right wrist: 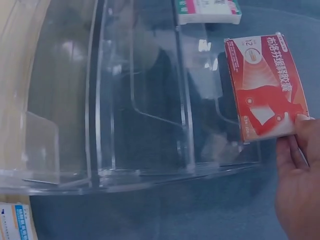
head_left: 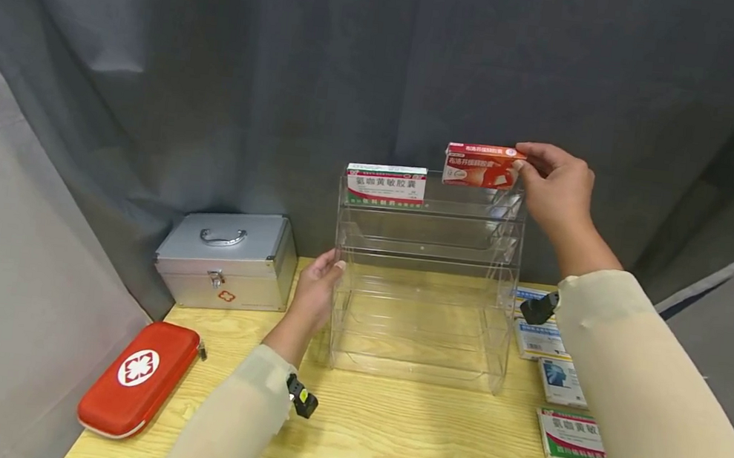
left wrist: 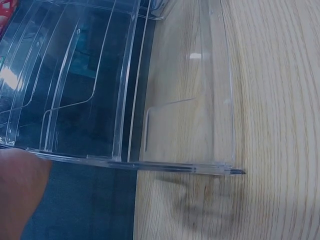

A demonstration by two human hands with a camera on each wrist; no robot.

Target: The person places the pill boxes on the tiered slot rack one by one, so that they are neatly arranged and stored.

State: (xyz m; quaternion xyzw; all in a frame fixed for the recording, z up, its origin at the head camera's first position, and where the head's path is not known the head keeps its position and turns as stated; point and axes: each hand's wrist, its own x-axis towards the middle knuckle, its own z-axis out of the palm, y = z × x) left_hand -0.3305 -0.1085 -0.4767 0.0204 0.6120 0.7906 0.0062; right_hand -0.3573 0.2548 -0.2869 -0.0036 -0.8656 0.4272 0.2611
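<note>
head: above, facing forward and down, farthest; left wrist: close, across rack (head_left: 423, 253) from its left; right wrist: close, from its right; all share rack

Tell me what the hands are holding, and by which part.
The right hand pinches the red ibuprofen capsule box by its right end in the head view; the left hand grips the clear tiered rack by its left side.
</note>
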